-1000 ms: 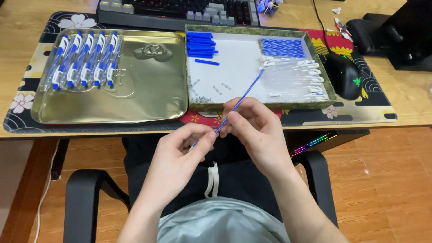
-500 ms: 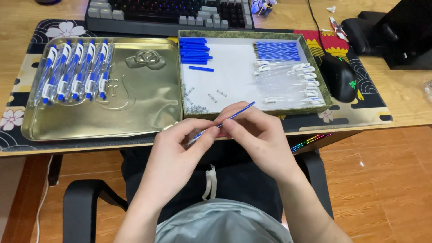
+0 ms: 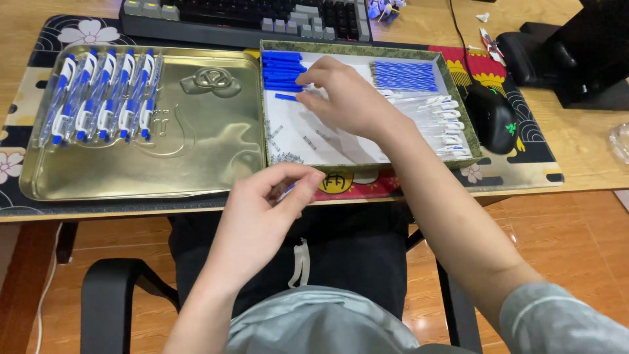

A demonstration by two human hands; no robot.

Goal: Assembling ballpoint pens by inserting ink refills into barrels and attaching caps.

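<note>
Watching from my end, the right hand (image 3: 347,98) is in the green-rimmed tray (image 3: 367,164), fingers loosely spread and touching the stack of blue caps (image 3: 280,69); can't tell if it grips one; the left hand (image 3: 272,203) sits near the desk (image 3: 583,141) edge, pinching a thin blue refill (image 3: 286,191) that's mostly hidden; a gold tin tray (image 3: 196,157) with finished pens (image 3: 105,95) lies on the flowery mat (image 3: 39,49); keyboard (image 3: 242,16) behind, black mouse (image 3: 493,117) to the right, tiled floor under the chair.
</note>
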